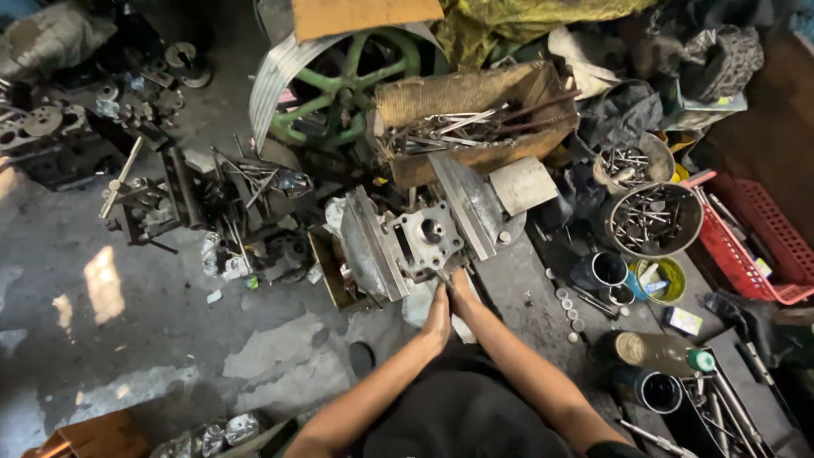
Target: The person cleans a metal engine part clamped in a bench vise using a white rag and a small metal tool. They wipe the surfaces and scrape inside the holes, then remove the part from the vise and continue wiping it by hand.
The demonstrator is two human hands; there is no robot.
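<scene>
Centrally, grey metal engine block sits clamped between two steel plates. Both hands meet at its near edge: left hand and right hand closed together on thin tool; exact grip unclear. Green flywheel behind, bowl of bolts right.

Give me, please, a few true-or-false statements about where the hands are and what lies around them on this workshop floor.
1. Both hands, the left hand and right hand, meet at the near edge of the grey metal engine block. True.
2. The spoked wheel is red. False: it is green.
3. The red plastic basket lies to the person's right. True.
4. The round metal bowl holds water. False: it holds bolts and nails.
</scene>
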